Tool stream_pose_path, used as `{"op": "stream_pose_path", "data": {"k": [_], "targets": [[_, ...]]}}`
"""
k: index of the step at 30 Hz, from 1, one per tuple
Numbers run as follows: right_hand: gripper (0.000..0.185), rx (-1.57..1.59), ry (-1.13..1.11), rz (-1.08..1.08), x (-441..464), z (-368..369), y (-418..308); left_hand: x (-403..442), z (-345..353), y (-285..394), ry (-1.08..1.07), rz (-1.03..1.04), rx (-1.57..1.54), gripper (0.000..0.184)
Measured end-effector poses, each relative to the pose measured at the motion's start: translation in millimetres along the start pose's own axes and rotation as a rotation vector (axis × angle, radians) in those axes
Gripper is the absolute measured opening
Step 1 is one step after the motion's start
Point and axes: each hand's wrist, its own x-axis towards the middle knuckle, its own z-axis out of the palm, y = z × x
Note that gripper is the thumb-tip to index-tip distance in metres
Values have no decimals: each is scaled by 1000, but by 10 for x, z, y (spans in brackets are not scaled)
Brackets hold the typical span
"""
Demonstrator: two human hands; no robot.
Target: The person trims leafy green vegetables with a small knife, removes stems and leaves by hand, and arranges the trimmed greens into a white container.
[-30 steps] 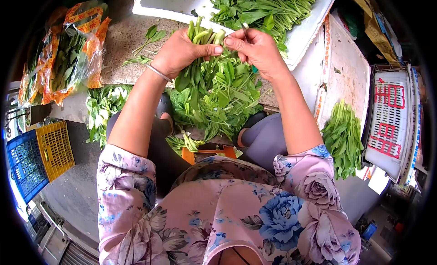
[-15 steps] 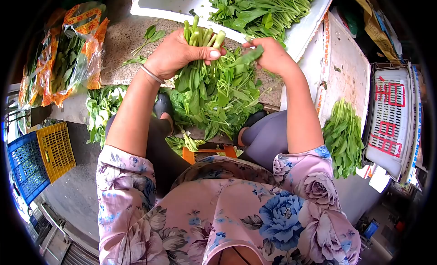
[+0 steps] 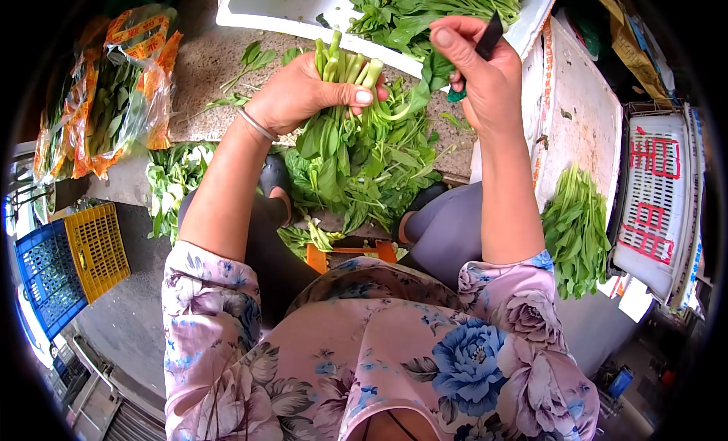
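In the head view, my left hand (image 3: 303, 94) is closed around a bunch of leafy green stalks (image 3: 334, 130), its cut ends pointing up and leaves hanging down. A bangle circles that wrist. My right hand (image 3: 485, 81) is raised to the right of the bunch, fingers curled. Between its thumb and fingers is a green leaf (image 3: 436, 71) on a pale stem that reaches toward the bunch. A narrow black object (image 3: 490, 36) sticks up from the same hand; its kind is unclear. Loose leaves (image 3: 364, 191) are heaped below, between my feet.
A white foam box (image 3: 288, 20) holding more greens (image 3: 440, 16) stands ahead. Bagged greens (image 3: 106, 100) lie at left, above blue and yellow crates (image 3: 95, 247). At right, a bundle of greens (image 3: 576, 229) rests against a white foam panel (image 3: 572, 115), beside a white basket (image 3: 648, 198).
My right hand has risen, moving away to the right and turning, so the black object now shows. The left hand and bunch have shifted slightly right.
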Motion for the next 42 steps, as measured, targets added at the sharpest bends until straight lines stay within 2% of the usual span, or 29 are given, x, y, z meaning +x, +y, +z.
{"op": "stream_pose_path", "data": {"k": [2, 3, 4, 8, 10, 17, 21, 23, 24, 26, 28, 31, 35, 38, 40, 42], "targets": [[13, -244, -227, -318, -29, 68, 20, 16, 22, -7, -6, 0, 3, 31], [10, -323, -270, -355, -46, 96, 21, 28, 35, -10, -11, 3, 5, 31], [13, -371, -290, -312, -96, 150, -18, 35, 44, -16, -16, -1, 6, 31], [14, -527, -275, -373, -105, 227, 126, 52, 86, -48, 18, -34, 48, 26], [22, -678, -248, -386, -93, 226, 124, 67, 100, -60, 45, -47, 66, 25], [26, -738, -243, -314, -87, 195, 155, 141, 119, -88, 38, -69, 229, 19], [18, -704, -253, -273, -108, 222, 157, 138, 125, -109, 51, -60, 240, 24], [18, -667, -269, -87, -99, 227, 141, 137, 144, -128, 80, -35, 201, 24], [18, -668, -270, -87, -98, 225, 133, 136, 152, -128, 108, -8, 162, 25], [12, -423, -257, -39, -95, 218, 114, 124, 143, -76, 106, -20, 217, 25], [12, -379, -263, -27, -87, 204, 97, 118, 120, -74, 107, -31, 269, 26], [19, -146, -241, 7, -45, 143, 129, 143, 75, -139, 93, -30, 238, 24], [20, -234, -246, 8, -21, 142, 84, 142, 56, -127, 63, -5, 234, 28], [34, -189, -363, 102, -16, 58, -16, 141, 34, -143, 66, 40, 190, 27], [39, -231, -433, 99, -2, 38, 36, 124, 22, -118, 75, -5, 244, 26], [40, -357, -505, -46, -40, 75, 79, 123, 22, -123, 101, 3, 261, 23]]}}
